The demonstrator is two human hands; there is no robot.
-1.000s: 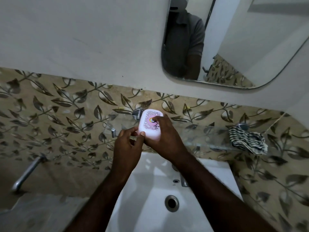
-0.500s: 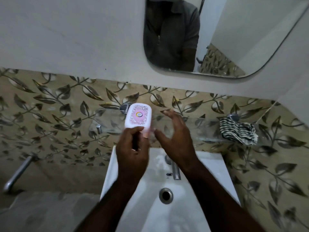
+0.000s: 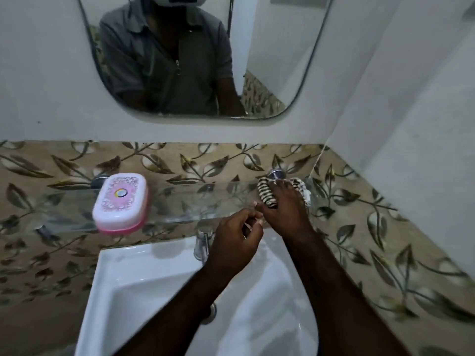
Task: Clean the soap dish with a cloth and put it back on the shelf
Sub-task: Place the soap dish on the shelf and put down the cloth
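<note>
Gripping the black-and-white striped cloth, the right hand has its fingers curled over the bunched fabric at the right end of the clear glass shelf, close to the chrome bracket at the wall; whether the cloth is off the glass yet, can't tell. The left hand hovers just beside it, at the shelf's front edge, fingers loosely curled w/ nothing visible in them. The pink-and-white lidded plastic soap dish sits at the shelf's left end, well apart from both hands, so from the grip it lies straight left along the shelf. Its long axis runs approx. wall-to-front-edge, i.e. across the shelf; near end is at or slightly past the front edge, can't say which. Left hand is the nearer one, so prob. it takes the dish while the right brings the cloth over. Dish: rounded rectangle, white lid w/ pink lace-like print & a small multicolour round badge in the centre, pink base showing below; lid closed, no obvious dirt at this res. Below the shelf: white ceramic basin w/ chrome tap.
</note>
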